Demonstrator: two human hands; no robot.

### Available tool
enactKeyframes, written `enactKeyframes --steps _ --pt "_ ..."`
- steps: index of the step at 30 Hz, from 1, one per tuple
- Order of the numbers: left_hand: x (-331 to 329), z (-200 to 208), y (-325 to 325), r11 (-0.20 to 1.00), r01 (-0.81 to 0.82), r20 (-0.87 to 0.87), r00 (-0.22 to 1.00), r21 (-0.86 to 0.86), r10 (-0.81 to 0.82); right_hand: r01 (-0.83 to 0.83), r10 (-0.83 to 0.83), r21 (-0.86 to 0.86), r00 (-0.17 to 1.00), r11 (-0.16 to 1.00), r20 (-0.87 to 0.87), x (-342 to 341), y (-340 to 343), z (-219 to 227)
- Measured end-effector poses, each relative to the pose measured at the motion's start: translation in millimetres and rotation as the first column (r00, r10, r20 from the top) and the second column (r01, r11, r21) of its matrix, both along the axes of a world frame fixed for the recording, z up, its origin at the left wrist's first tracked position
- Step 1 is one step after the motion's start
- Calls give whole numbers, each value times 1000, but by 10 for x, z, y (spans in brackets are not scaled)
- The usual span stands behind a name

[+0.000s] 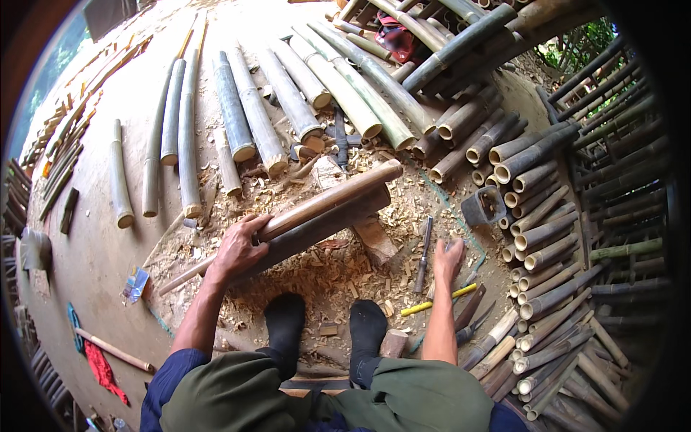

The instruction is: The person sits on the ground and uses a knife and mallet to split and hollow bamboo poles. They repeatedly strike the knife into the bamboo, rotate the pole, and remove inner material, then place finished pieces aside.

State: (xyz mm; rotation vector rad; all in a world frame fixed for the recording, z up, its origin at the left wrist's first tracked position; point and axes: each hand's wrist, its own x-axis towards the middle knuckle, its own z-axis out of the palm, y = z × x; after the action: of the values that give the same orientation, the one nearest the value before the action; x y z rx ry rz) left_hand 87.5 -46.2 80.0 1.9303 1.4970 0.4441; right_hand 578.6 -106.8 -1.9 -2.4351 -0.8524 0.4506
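My left hand (243,248) is closed over the near end of a smooth brown bamboo length (331,200). A darker bamboo piece (317,234) lies right alongside and under it, and I cannot tell whether the two are joined. Both slant up to the right across a wooden block (374,241). Off to the right, low over the shavings, my right hand (449,256) has its fingers curled in; whatever is in them, if anything, is hidden. Just left of it lies a long thin dark tool (425,253), and a yellow stick (437,300) passes near the right forearm.
Several bamboo poles (270,108) lie fanned out on the ground ahead. Cut bamboo tubes (540,237) are stacked along the right, beside a dark plastic container (484,207). Wood chips surround my feet (367,327). A red cloth (105,371) lies at lower left.
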Motion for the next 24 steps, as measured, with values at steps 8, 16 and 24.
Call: enactKeyframes --steps 8,16,24 --pt "-65 -146 -5 999 42 33 999 -29 -42 -20 76 -302 981 953 177 439 -504 -411" --pt "-62 -220 -9 991 -19 41 999 -131 25 92 -19 319 974 943 -224 789 -709 -596" --pt "-207 -385 -243 992 -109 21 994 -60 111 141 395 525 504 839 -768 -913 -400 743"
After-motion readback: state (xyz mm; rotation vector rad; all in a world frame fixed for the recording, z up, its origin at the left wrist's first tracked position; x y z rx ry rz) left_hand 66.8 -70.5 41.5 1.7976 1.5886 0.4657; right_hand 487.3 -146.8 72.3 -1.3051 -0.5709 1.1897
